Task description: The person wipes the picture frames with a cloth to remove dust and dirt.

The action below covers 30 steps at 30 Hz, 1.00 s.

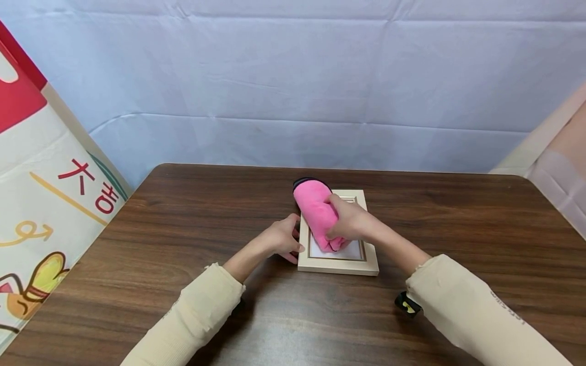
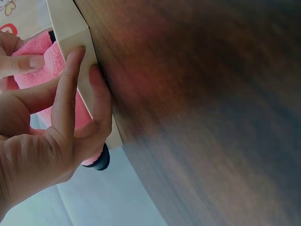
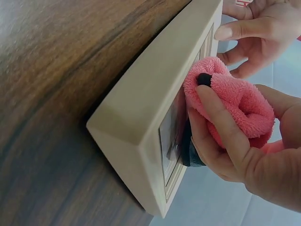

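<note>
A cream picture frame [image 1: 339, 267] lies flat on the wooden table, its glass [image 3: 173, 127] facing up. My right hand [image 1: 350, 219] grips a bunched pink cloth [image 1: 316, 206] with dark edging and holds it on the frame's face. In the right wrist view the fingers curl round the fluffy cloth [image 3: 230, 94], which covers part of the glass. At the frame's left side, my left hand [image 1: 281, 238] touches the border. Its fairly straight fingertips rest against the outer wall of the frame [image 2: 77, 40] in the left wrist view.
The brown wooden table [image 1: 206, 203] extends around the frame on all sides. Behind it hangs a pale creased sheet [image 1: 284, 76]. A printed sheet [image 1: 50, 203] with red characters and drawings hangs at the left. Cream sleeves [image 1: 197, 310] cover both forearms.
</note>
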{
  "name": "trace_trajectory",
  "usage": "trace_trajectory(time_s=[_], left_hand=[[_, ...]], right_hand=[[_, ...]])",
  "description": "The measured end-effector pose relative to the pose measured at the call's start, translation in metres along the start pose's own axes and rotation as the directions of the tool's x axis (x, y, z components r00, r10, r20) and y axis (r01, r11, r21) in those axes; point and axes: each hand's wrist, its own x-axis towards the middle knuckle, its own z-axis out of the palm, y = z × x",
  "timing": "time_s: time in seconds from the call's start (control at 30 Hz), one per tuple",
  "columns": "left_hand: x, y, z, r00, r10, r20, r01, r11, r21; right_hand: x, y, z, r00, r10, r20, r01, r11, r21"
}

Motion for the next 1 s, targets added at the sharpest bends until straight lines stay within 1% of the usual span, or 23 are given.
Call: trace_trajectory(time_s=[0.27, 0.4, 0.5, 0.73, 0.83, 0.93, 1.0], left_hand=[[-0.001, 0.001, 0.0, 1.0, 0.001, 0.002, -0.002, 1.0, 0.01], [-0.002, 0.001, 0.0, 1.0, 0.005, 0.004, -0.005, 1.0, -0.003], [-0.001, 0.0, 0.0, 1.0, 0.007, 0.004, -0.007, 1.0, -0.013], [-0.001, 0.0, 0.0, 1.0, 0.009, 0.005, -0.008, 1.0, -0.024], [-0.001, 0.0, 0.0, 1.0, 0.009, -0.002, -0.01, 1.0, -0.025], [-0.001, 0.0, 0.0, 1.0, 0.009, -0.006, -0.009, 1.0, -0.027], [-0.001, 0.0, 0.0, 1.0, 0.008, -0.007, -0.009, 1.0, -0.029]], right_hand=[[-0.002, 0.001, -0.003, 1.0, 0.006, -0.019, -0.006, 1.0, -0.02], [-0.003, 0.004, -0.006, 1.0, 0.013, -0.025, -0.014, 1.0, -0.016], [-0.005, 0.006, -0.009, 0.999, 0.014, -0.04, -0.015, 0.999, -0.033], [-0.009, 0.011, -0.018, 0.997, 0.048, -0.067, -0.048, 0.999, -0.003], [-0.011, 0.013, -0.024, 0.994, 0.037, -0.104, -0.047, 0.994, -0.094], [-0.013, 0.015, -0.029, 0.991, 0.021, -0.132, -0.046, 0.982, -0.185], [-0.015, 0.017, -0.031, 0.991, 0.033, -0.133, -0.054, 0.986, -0.158]])
